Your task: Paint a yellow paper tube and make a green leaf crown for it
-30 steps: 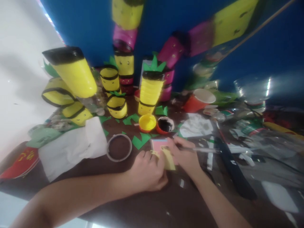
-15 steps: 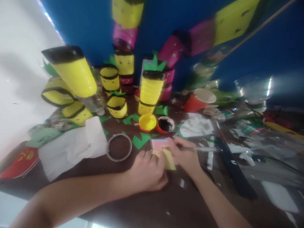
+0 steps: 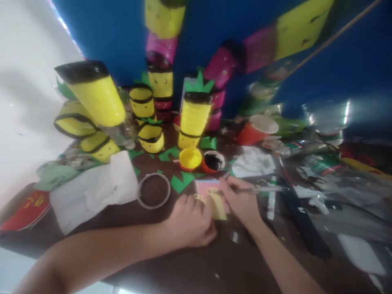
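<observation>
My left hand (image 3: 191, 220) is closed, its knuckles curled on the dark table, thumb and forefinger at the edge of a piece of yellow paper (image 3: 219, 209). That piece overlaps a pink sheet (image 3: 211, 185) with a blue strip along its top. From the right side, my right hand (image 3: 240, 200) grips a slim grey rod-like tool (image 3: 263, 189); its shaft sticks out to the right and its tip is too blurred to make out. The fingertips of that hand are at the pink sheet's right edge. Just beyond stand cups of yellow paint (image 3: 190, 157) and black paint (image 3: 213, 161).
A clear ring-shaped piece (image 3: 154, 190) and white cloth (image 3: 94, 190) lie left. Green paper scraps (image 3: 181, 182) are scattered behind. Painted yellow bottle pots (image 3: 196, 114) stand at the back. A black strap-like object (image 3: 306, 220), crumpled white tissue (image 3: 253, 161) and a red cup (image 3: 257, 128) are right.
My right hand has shifted slightly to the right, with the grey tool still in it. My left hand and the papers are nearly where they were.
</observation>
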Motion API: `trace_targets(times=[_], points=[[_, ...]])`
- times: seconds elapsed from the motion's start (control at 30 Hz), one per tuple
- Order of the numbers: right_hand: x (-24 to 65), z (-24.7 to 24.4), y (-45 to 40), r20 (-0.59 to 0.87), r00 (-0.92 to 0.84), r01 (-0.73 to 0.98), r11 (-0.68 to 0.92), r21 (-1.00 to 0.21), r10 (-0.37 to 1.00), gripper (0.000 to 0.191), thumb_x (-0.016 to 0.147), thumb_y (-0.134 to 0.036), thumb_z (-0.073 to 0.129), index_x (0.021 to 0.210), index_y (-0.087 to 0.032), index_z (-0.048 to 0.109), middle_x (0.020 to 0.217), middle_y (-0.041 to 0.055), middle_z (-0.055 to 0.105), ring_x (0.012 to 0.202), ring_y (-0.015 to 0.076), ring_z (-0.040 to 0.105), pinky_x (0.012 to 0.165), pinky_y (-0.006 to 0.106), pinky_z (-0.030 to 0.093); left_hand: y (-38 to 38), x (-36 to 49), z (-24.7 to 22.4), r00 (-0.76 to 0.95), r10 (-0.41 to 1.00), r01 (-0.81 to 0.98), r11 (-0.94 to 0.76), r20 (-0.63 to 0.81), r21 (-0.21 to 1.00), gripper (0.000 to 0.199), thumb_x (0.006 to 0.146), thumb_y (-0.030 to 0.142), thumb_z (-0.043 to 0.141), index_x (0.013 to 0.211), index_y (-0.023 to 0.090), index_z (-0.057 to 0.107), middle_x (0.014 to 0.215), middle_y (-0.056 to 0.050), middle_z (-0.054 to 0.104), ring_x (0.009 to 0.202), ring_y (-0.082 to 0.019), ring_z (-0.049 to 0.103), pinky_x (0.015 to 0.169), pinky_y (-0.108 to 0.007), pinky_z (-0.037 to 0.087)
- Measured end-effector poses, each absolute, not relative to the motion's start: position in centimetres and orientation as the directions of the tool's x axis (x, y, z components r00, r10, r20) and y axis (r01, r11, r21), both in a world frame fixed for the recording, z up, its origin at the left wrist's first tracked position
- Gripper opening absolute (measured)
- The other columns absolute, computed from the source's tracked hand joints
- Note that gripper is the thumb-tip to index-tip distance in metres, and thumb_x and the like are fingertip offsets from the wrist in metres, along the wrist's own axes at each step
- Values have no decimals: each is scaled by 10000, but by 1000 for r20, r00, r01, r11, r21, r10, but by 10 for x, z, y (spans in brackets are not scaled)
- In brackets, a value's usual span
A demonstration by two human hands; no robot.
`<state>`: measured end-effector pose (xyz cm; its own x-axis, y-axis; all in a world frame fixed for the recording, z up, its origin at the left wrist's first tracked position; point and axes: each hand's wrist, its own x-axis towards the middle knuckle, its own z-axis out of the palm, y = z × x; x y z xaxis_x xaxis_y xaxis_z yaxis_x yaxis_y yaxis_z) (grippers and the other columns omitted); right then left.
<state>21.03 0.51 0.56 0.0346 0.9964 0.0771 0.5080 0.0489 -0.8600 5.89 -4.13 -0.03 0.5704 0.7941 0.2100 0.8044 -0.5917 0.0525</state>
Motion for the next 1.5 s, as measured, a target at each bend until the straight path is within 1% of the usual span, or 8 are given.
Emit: trace_targets(times=[0.1, 0.23, 0.53, 0.7, 0.93, 1.2, 1.4, 1.5], points=[[211, 2, 6, 65, 36, 513, 37, -857, 997, 401, 810, -343, 515, 461, -206, 373, 324, -67, 345, 334, 75, 321, 369, 221, 286, -41, 59, 0, 575, 792, 802, -595, 207, 50, 470, 745, 344, 444, 1118, 78, 549, 667, -71, 605, 608, -216, 556, 541, -339, 371], [213, -1, 7, 88, 24, 512, 63, -857, 996, 400, 805, -350, 520, 461, -206, 377, 325, -67, 350, 332, 75, 324, 362, 220, 276, -41, 59, -1, 576, 791, 802, -596, 205, 45, 472, 744, 347, 448, 1122, 80, 545, 664, -73, 605, 599, -213, 552, 536, -338, 368], [213, 1, 7, 77, 34, 525, 48, -850, 996, 416, 808, -364, 516, 449, -203, 378, 323, -63, 350, 344, 86, 345, 385, 229, 293, -42, 60, -2, 566, 792, 806, -590, 228, 52, 471, 742, 338, 442, 1120, 79, 552, 662, -66, 605, 603, -221, 553, 536, -344, 372], [214, -2, 10, 90, 31, 532, 59, -845, 995, 432, 787, -354, 528, 426, -209, 340, 323, -60, 339, 356, 93, 344, 397, 235, 293, -42, 59, -1, 565, 790, 805, -591, 237, 50, 449, 740, 336, 443, 1091, 86, 570, 651, -65, 602, 586, -213, 549, 528, -336, 366], [212, 5, 6, 38, 51, 522, 6, -853, 998, 413, 806, -324, 514, 447, -210, 344, 316, -67, 340, 343, 90, 336, 402, 237, 294, -42, 59, -1, 567, 792, 805, -591, 224, 49, 454, 743, 340, 443, 1103, 88, 558, 655, -65, 599, 592, -214, 550, 533, -338, 369], [212, 5, 6, 21, 51, 510, -8, -860, 998, 413, 805, -325, 518, 445, -207, 353, 322, -67, 348, 345, 85, 338, 407, 229, 301, -41, 59, -1, 575, 793, 803, -594, 202, 46, 466, 744, 343, 440, 1117, 87, 551, 663, -64, 603, 592, -214, 556, 532, -338, 374], [212, 5, 6, 59, 31, 495, 36, -868, 998, 413, 808, -352, 518, 450, -206, 374, 324, -64, 349, 349, 86, 333, 400, 229, 294, -41, 60, 1, 569, 791, 805, -592, 227, 45, 450, 738, 328, 437, 1090, 83, 573, 655, -62, 603, 587, -215, 556, 524, -335, 374], [212, 5, 6, 52, 36, 498, 27, -867, 998, 413, 806, -350, 518, 448, -206, 371, 325, -65, 345, 346, 86, 332, 400, 231, 289, -41, 60, 1, 566, 789, 806, -591, 240, 43, 448, 735, 324, 439, 1088, 85, 577, 646, -58, 600, 581, -213, 552, 522, -336, 374]])
